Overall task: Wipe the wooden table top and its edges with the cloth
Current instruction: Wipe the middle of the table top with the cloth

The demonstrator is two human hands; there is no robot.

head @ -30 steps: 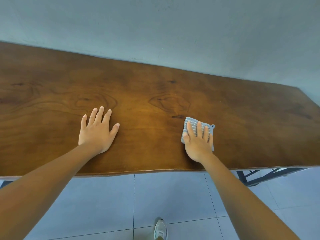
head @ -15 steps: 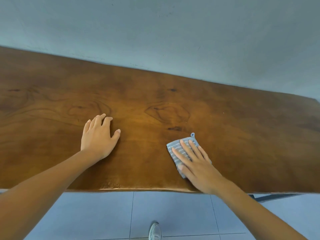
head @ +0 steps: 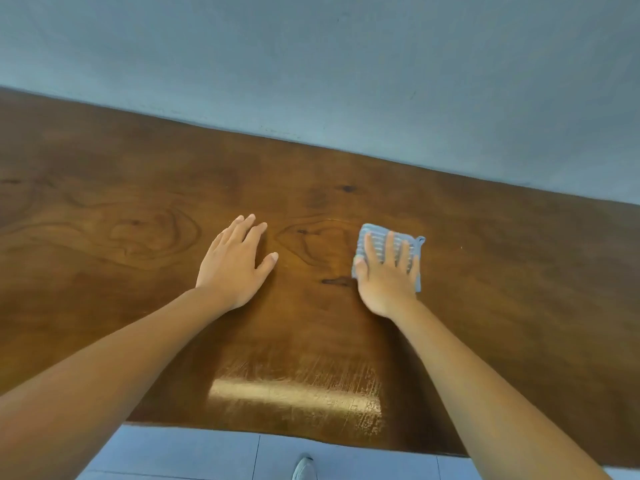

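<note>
A long dark wooden table top (head: 502, 278) fills the middle of the view, its far edge against a wall. A small folded blue ribbed cloth (head: 375, 237) with a corner loop lies flat on the wood right of centre. My right hand (head: 388, 275) presses down on the cloth with straight, spread fingers and covers most of it. My left hand (head: 235, 265) rests flat on the bare wood to the left of the cloth, fingers straight, about a hand's width away.
A grey-blue wall (head: 311, 64) runs along the table's far edge. The near edge (head: 311, 436) is wavy, with pale floor tiles (head: 194, 455) below it. The toe of a shoe (head: 304, 467) shows on the floor. A bright reflection lies on the wood near the front edge.
My right hand has slid the cloth away from the near edge toward the middle of the table, fingers now pointing straight ahead. The view has moved closer over the table. My left hand stays flat.
</note>
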